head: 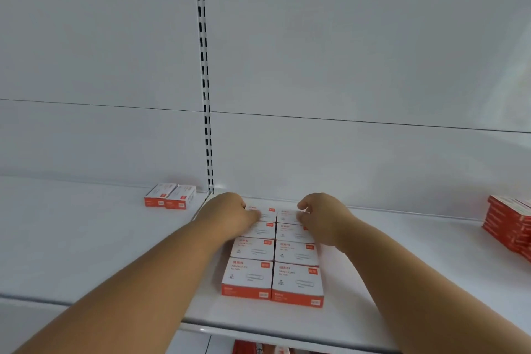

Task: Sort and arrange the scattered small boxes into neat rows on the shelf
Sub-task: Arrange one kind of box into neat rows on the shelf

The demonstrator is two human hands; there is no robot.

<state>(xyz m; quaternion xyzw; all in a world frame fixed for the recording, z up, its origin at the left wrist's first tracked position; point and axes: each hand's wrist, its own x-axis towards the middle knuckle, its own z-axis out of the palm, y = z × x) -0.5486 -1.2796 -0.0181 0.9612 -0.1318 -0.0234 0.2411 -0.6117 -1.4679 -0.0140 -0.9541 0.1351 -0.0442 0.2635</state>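
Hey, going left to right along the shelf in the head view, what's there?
Pair of small boxes → slotted upright → left hand → two-column block of boxes → right hand → stack of red boxes.

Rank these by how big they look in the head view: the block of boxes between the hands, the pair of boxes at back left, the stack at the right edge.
1. Block of boxes, clearly largest.
2. Stack, though cut off by the frame.
3. Pair of boxes, smallest, also farther back.
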